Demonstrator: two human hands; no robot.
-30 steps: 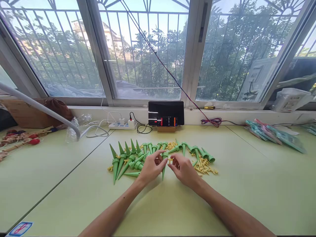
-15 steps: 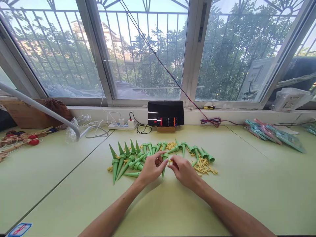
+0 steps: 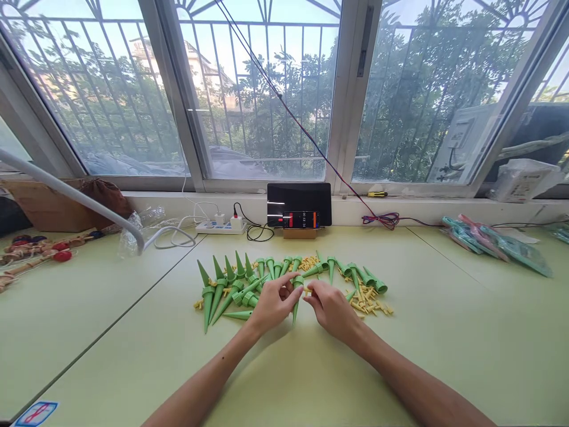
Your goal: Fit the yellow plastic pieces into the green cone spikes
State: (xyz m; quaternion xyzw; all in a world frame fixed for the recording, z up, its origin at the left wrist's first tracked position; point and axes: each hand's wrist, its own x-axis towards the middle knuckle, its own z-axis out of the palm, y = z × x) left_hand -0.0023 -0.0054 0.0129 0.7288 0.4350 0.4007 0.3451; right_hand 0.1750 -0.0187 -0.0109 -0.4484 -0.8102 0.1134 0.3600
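Note:
My left hand (image 3: 276,304) pinches a green plastic plant-watering spike (image 3: 297,295), its capped wide end up and its tip down. Close on the right, my right hand (image 3: 331,307) holds a small yellow T-shaped valve (image 3: 306,290) between thumb and finger, against or very near the spike's side; I cannot tell whether they touch. Several more green spikes (image 3: 217,293) lie in a cluster to the left, and others (image 3: 353,273) lie to the right. A pile of yellow valves (image 3: 367,298) is beyond my right hand, and a smaller pile (image 3: 307,263) is behind the spikes.
A phone (image 3: 301,220) showing a timer leans on a black tablet (image 3: 299,196) by the window. Left of it are a power strip (image 3: 220,226) and a grey lamp arm (image 3: 80,193). Wooden toys (image 3: 40,252) lie far left, plastic-bagged items (image 3: 495,240) far right.
Almost nothing differs. The spike's lower tip has shifted slightly to the right; both hands keep their hold.

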